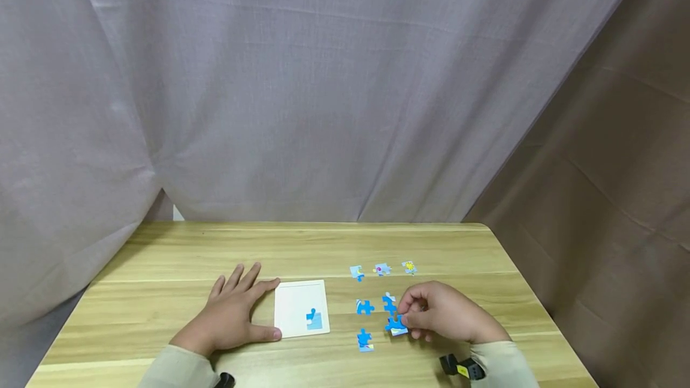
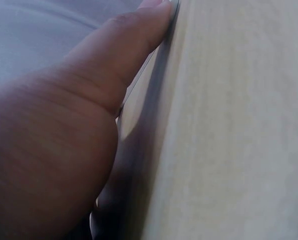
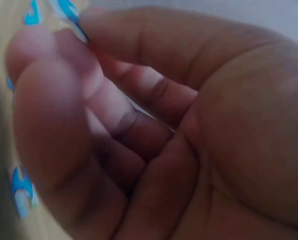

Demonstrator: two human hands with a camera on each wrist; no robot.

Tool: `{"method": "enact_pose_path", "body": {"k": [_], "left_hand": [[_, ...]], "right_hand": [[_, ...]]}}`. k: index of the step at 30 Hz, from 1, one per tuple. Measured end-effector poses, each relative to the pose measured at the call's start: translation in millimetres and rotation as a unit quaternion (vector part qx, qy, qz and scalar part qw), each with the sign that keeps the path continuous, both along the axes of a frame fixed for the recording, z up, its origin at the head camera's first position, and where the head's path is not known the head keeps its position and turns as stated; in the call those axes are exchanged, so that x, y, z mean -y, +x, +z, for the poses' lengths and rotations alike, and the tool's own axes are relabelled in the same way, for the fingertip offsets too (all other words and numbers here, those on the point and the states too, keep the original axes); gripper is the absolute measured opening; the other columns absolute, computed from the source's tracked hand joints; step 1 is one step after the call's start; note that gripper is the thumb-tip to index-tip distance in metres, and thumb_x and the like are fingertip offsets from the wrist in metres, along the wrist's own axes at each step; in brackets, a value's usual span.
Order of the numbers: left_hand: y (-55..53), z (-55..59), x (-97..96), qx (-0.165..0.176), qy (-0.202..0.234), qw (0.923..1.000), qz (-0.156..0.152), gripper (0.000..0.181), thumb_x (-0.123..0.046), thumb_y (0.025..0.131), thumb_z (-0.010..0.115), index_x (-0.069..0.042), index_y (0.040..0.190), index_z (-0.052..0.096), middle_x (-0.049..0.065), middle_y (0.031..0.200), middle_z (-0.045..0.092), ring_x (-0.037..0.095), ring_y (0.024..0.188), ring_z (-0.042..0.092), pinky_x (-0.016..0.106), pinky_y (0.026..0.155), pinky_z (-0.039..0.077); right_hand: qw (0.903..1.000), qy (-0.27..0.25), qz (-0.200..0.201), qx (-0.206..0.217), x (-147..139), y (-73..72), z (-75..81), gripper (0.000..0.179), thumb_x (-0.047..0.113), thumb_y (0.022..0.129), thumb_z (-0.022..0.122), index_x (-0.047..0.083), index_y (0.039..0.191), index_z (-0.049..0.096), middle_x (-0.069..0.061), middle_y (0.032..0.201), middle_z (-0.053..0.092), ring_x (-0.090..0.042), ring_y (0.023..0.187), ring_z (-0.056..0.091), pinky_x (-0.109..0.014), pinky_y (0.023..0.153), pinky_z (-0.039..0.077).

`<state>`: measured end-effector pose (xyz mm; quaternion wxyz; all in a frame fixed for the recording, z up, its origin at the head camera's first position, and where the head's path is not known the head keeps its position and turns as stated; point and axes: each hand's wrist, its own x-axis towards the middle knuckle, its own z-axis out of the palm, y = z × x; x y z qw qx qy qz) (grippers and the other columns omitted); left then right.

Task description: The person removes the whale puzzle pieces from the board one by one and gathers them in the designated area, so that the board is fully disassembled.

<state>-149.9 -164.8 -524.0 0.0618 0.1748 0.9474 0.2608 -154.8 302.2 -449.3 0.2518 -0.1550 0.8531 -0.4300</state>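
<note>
My left hand (image 1: 229, 316) lies spread on the table at the left side of a square, cream puzzle tray (image 1: 293, 310). Its index fingertip touches the tray's upper left corner and its thumb the lower left one. One blue jigsaw piece (image 1: 315, 321) sits in the tray's lower right corner. To the right, my right hand (image 1: 447, 316) pinches a blue puzzle piece (image 1: 397, 323) with a pale, yellowish lower edge between thumb and fingers. That puzzle piece (image 3: 68, 11) shows only partly at the fingertips in the right wrist view. The left wrist view shows mostly my left thumb (image 2: 124, 45).
Several loose pieces lie between tray and right hand: a top row with a yellow-patterned piece (image 1: 409, 267), a purple-marked piece (image 1: 382, 269) and a pale blue piece (image 1: 356, 272); below them, blue pieces (image 1: 365, 307). A grey curtain (image 1: 302, 106) hangs behind the wooden table (image 1: 242, 241).
</note>
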Motion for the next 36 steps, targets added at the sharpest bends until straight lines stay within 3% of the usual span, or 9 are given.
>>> {"method": "enact_pose_path", "body": {"k": [10, 15, 25, 36], "left_hand": [[-0.2, 0.7, -0.7, 0.012, 0.006, 0.9999, -0.001, 0.109, -0.086, 0.076, 0.085, -0.037, 0.167, 0.054, 0.02, 0.187, 0.024, 0.059, 0.172, 0.012, 0.087, 0.129, 0.007], [0.8, 2.6, -1.1, 0.014, 0.004, 0.9999, 0.0, 0.109, -0.086, 0.075, 0.086, -0.037, 0.167, 0.054, 0.02, 0.187, 0.025, 0.058, 0.172, 0.012, 0.087, 0.129, 0.008], [0.3, 1.5, -0.3, 0.0, 0.0, 1.0, 0.001, 0.108, -0.086, 0.076, 0.085, -0.037, 0.166, 0.055, 0.02, 0.186, 0.027, 0.059, 0.172, 0.014, 0.088, 0.129, 0.009], [0.5, 1.3, -0.3, 0.007, 0.0, 1.0, 0.002, 0.108, -0.086, 0.075, 0.086, -0.037, 0.167, 0.055, 0.02, 0.187, 0.025, 0.058, 0.172, 0.013, 0.087, 0.13, 0.009]], "right_hand": [[0.9989, 0.032, 0.016, 0.03, -5.2, -4.1, -17.7, 0.005, 0.014, 0.102, 0.081, 0.009, 0.102, 0.077, -0.006, 0.08, 0.077, -0.015, 0.063, 0.067, -0.023, 0.054, 0.051], [0.9987, 0.036, 0.028, 0.024, -4.3, -4.8, -22.6, 0.006, 0.015, 0.101, 0.083, 0.013, 0.099, 0.077, -0.005, 0.077, 0.076, -0.015, 0.057, 0.064, -0.02, 0.049, 0.046], [0.9977, 0.056, 0.036, 0.011, -3.2, -5.8, -27.1, 0.007, 0.013, 0.1, 0.084, 0.012, 0.103, 0.078, -0.001, 0.07, 0.068, -0.015, 0.053, 0.063, -0.025, 0.052, 0.05], [0.9963, 0.077, 0.037, 0.008, -3.2, -4.8, -23.4, 0.013, 0.018, 0.1, 0.086, 0.014, 0.104, 0.074, -0.001, 0.066, 0.065, -0.019, 0.052, 0.063, -0.029, 0.056, 0.051]]}}
